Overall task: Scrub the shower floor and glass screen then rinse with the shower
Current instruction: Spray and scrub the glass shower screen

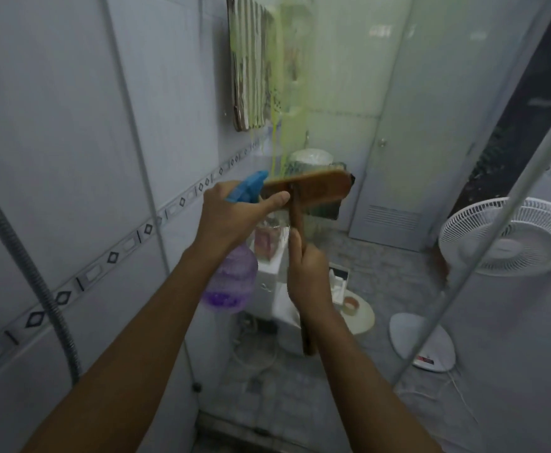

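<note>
My left hand (pixel 235 210) grips a spray bottle (pixel 233 279) with a blue trigger head and a clear purple body holding a little purple liquid. My right hand (pixel 307 273) holds the wooden handle of a scrubbing brush (pixel 313 188), whose wide wooden head is raised against the glass screen (pixel 342 93). The bottle's nozzle sits just left of the brush head. A yellow-green streak of cleaner (pixel 287 93) runs down the glass above the brush. The shower floor (pixel 267 400) lies below, grey and mottled.
A metal shower hose (pixel 39 289) hangs along the tiled left wall. Behind the glass stand a white toilet (pixel 280 295), a white floor fan (pixel 506 237), a white door (pixel 408 152) and a striped towel (pixel 251 67). A thin rail (pixel 483 243) crosses diagonally at right.
</note>
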Motion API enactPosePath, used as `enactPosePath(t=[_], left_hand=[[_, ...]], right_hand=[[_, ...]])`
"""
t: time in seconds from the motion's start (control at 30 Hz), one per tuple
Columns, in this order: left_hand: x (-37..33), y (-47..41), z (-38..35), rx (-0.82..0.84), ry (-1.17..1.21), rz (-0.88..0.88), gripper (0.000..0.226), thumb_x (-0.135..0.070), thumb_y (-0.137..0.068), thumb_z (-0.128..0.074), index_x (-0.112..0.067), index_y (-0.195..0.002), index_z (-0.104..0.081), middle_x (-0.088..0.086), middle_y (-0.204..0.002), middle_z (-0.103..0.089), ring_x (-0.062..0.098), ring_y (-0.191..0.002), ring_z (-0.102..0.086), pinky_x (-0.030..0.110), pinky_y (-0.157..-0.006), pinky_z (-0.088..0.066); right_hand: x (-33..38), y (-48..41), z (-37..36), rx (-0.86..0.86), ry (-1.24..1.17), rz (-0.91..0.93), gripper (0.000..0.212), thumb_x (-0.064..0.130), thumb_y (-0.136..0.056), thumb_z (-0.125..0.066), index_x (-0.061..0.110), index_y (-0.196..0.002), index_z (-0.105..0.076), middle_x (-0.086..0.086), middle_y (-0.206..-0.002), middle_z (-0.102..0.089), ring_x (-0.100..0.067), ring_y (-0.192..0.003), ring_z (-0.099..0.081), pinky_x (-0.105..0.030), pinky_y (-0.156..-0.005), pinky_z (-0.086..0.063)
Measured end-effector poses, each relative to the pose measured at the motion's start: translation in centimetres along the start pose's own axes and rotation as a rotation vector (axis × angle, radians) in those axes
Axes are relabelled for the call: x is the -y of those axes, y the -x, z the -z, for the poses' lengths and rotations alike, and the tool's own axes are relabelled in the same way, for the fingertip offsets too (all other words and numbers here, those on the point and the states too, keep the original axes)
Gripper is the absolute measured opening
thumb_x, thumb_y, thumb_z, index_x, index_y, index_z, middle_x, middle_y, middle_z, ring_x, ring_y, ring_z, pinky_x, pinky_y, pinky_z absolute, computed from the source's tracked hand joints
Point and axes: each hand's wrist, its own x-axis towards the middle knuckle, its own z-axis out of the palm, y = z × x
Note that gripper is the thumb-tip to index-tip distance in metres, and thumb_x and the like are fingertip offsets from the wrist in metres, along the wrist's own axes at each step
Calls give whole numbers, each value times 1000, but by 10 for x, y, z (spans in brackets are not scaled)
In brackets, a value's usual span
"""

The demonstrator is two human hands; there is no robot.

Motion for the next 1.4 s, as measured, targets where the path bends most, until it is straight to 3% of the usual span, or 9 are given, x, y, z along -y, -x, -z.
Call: enactPosePath(t=[0.1,0.17,0.3,0.43,0.63,0.83,1.07,1.3,1.4], left_hand=[[-9,-11,2,-46,-26,23,54,-63,-73,-78,-11,-77,-66,15,-74,-70,30,-67,-69,48,-65,-61],[-20,-19,11,-104,-12,14,59,-67,-72,-76,-9,-82,-69,15,-75,-71,30,-67,-70,50,-65,-60],[-42,-40,43,-175,16,-45,82,-76,-64,-76,4,-79,-65,21,-74,-69,28,-58,-63,41,-57,-54],[-58,-54,64,-188,24,-35,80,-73,-67,-75,4,-85,-69,22,-75,-69,28,-58,-64,48,-65,-58],[-83,-69,88,-186,29,-118,62,-65,-75,-72,-4,-87,-71,7,-68,-72,22,-62,-71,45,-70,-61],[-98,-73,95,-181,23,-185,62,-65,-76,-69,-3,-78,-69,22,-72,-68,32,-60,-67,49,-63,-57],[-114,-89,101,-119,44,-221,57,-57,-91,-60,-2,-77,-69,16,-71,-71,34,-68,-70,54,-71,-60],[-120,-98,99,-197,90,-161,60,-54,-95,-60,0,-69,-67,16,-64,-69,38,-65,-68,54,-68,-59],[-127,-99,98,-191,46,-192,59,-54,-96,-57,0,-75,-69,17,-70,-71,35,-69,-70,51,-73,-60]], right_hand=[[49,-39,-2,-11,-65,80,53,56,-102,-35,18,-74,-59,-6,-61,-58,-14,-51,-55,-27,-47,-43],[51,-44,-7,10,-98,96,58,59,-101,-34,11,-83,-63,-16,-73,-65,-28,-63,-63,-37,-53,-50],[9,-14,-13,41,-9,36,54,57,-100,-32,16,-87,-64,0,-72,-60,-8,-63,-57,-12,-52,-38],[54,-38,-18,87,-29,52,60,62,-98,-34,14,-86,-67,-10,-77,-69,-20,-70,-68,-40,-67,-59],[144,-97,8,-48,-81,247,73,65,-98,-32,2,-83,-66,-20,-75,-67,-33,-68,-68,-48,-60,-56],[74,-40,5,70,-35,103,57,57,-95,-35,15,-69,-64,1,-53,-59,-1,-46,-54,-20,-48,-42],[192,-116,36,-101,16,331,66,58,-101,-32,7,-70,-58,-6,-57,-52,-19,-50,-50,-29,-48,-37],[116,-67,22,88,131,151,55,55,-100,-34,14,-72,-58,0,-62,-53,-9,-49,-48,-16,-44,-37],[146,-81,31,85,198,213,63,58,-100,-33,7,-76,-62,-4,-63,-56,-16,-54,-52,-29,-51,-41]])
